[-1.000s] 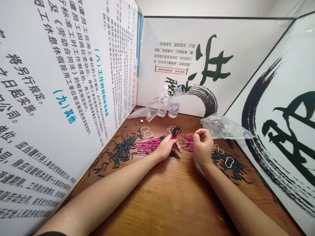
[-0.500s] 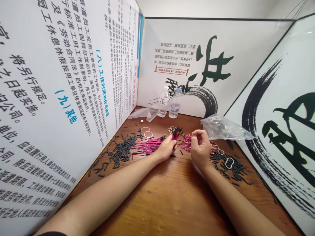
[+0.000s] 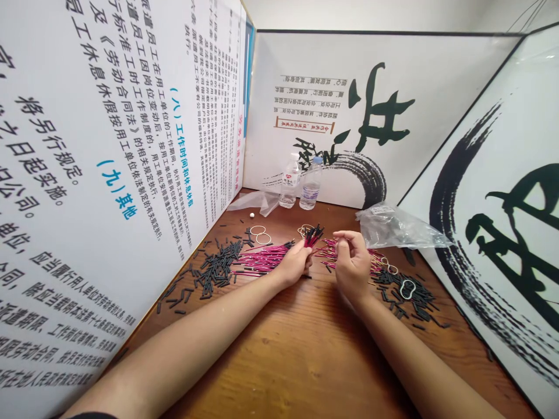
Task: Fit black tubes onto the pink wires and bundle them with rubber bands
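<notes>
My left hand (image 3: 293,263) is closed around a small bundle of pink wires with black tips (image 3: 312,235), which fan up from its fingers. My right hand (image 3: 350,260) hovers close beside it, thumb and fingers pinched together on a thin pink wire; the pinch is too small to see clearly. A heap of loose pink wires (image 3: 262,256) lies left of my left hand and another heap of pink wires (image 3: 332,249) lies behind my right hand. Short black tubes (image 3: 216,269) are scattered on the left, with more black tubes (image 3: 413,294) on the right.
The wooden table (image 3: 305,349) is boxed in by printed boards on the left, back and right. Two water bottles (image 3: 301,183) stand at the back. A clear plastic bag (image 3: 399,228) lies at the right, another clear bag (image 3: 255,201) at the back left. Rubber bands (image 3: 260,234) lie near the wires.
My right hand has drifted left toward my left hand and its bundle. My left hand stays nearly still.
</notes>
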Tool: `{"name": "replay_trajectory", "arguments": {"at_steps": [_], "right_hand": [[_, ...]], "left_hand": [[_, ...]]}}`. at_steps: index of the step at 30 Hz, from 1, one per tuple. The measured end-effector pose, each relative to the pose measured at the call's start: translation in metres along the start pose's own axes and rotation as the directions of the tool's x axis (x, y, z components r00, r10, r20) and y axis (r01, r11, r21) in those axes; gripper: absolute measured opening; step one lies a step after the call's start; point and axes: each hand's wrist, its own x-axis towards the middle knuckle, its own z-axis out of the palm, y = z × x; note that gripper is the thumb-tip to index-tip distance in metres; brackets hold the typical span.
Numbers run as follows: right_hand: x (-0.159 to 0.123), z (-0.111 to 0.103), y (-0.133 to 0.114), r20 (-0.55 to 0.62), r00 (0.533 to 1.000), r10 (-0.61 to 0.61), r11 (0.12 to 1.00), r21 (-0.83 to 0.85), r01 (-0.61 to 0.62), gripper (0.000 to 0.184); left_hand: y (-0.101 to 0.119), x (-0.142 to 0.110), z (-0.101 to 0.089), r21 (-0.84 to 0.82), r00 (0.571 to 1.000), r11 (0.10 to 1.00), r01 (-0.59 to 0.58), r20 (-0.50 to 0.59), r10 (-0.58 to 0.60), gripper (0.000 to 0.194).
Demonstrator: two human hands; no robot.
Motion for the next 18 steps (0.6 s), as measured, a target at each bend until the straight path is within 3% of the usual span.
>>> {"name": "replay_trajectory", "arguments": {"at_steps": [6,11,15,18], "right_hand": [[0.000,0.001,-0.005,-0.024,0.998,-0.051,0.999,-0.004,0.051,0.019],[-0.005,0.004,-0.002,0.040,0.997,-0.068,0.997,-0.022,0.069,0.020],[-0.008,0.006,-0.001,0.103,0.992,-0.076,0.997,-0.023,0.079,0.022],[-0.010,0.009,0.003,0.120,0.993,-0.021,1.000,0.014,0.020,0.021]], "left_hand": [[0.002,-0.002,0.001,0.013,0.997,0.999,-0.051,-0.064,0.052,0.006],[0.000,-0.002,-0.002,0.089,0.998,0.994,-0.066,0.024,0.064,0.005],[0.000,-0.002,-0.002,0.021,0.996,0.998,-0.055,0.064,0.053,0.008],[0.004,-0.003,0.000,-0.027,0.996,0.999,-0.020,0.083,0.022,0.006]]}}
